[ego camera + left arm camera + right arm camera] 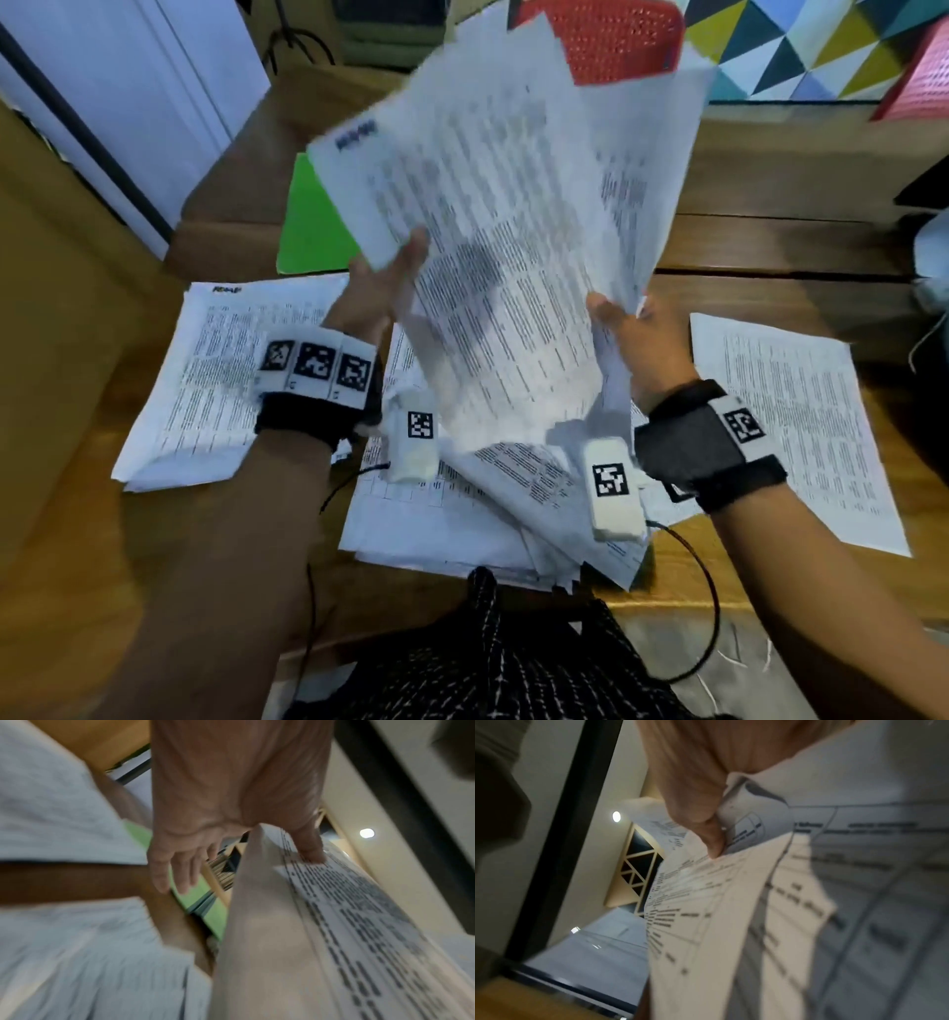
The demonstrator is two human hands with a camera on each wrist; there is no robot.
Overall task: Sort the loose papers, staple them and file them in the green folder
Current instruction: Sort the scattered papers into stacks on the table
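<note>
**Printed sheets lifted and fanned for sorting**

A sheaf of white printed paper sheets (493, 246) is held raised above the brown wooden table (770, 246), tilted toward the head camera, presumably so that the pages can be read and told apart. The left hand (377, 293) is placed at the sheaf's lower left edge: in the left wrist view the thumb (309, 845) is pressed onto the printed face, while the other fingers (177, 866) are spread loosely behind, apparently clear of the paper. The right hand (637, 334) is set at the lower right edge, where the sheets are pinched under its thumb (712, 833); its remaining fingers are hidden behind the paper. The sheaf is thus supported from both lower corners and fans out upward.

Below, three groups of paper are laid on the table, seemingly as sorted stacks: a left pile of printed pages (205, 380), a loose middle heap of sheets (452, 519) and a right pile of printed pages (801, 426). The flat green folder (313, 226) lies on the table beyond the left hand, partly hidden by the raised sheets and untouched. No stapler can be made out. Sorting is judged unfinished.
</note>
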